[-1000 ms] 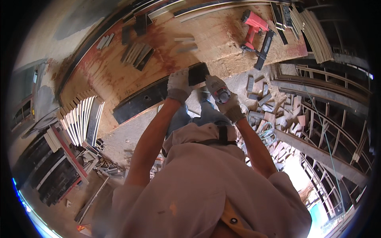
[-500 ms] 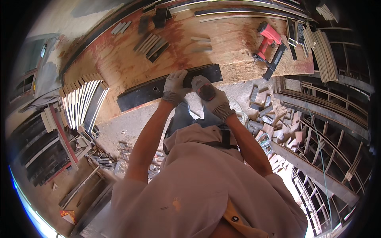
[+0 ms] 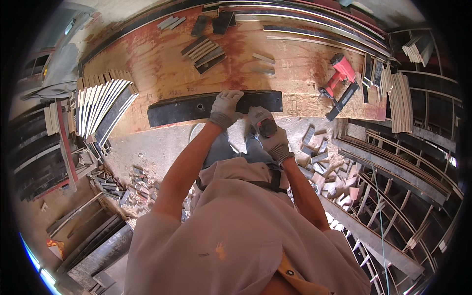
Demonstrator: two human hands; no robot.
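A long black board [image 3: 172, 113] lies along the near edge of the workbench, with a small hole in its left part. My left hand [image 3: 226, 109], in a pale knit glove, is closed over the board near its middle. Just right of it, my gloved right hand [image 3: 274, 141] grips a black-and-red power tool [image 3: 267, 128] that looks like a drill. Its working end is hidden from above by the hand. The right hand is at the board's near edge; whether the tool touches the board, I cannot tell.
On the plywood workbench [image 3: 162, 59], a red nail gun [image 3: 344, 73] rests at the right. Small wood blocks [image 3: 202, 51] and long strips [image 3: 314, 34] lie farther back. Fanned strips [image 3: 101, 105] stand at the left end. Offcuts [image 3: 319, 152] litter the floor, beside curved frames [image 3: 403, 196].
The view has shifted and turned slightly, so the bench and board appear lower and more level. Both hands keep the same hold, with the right hand still beside the board's near edge.
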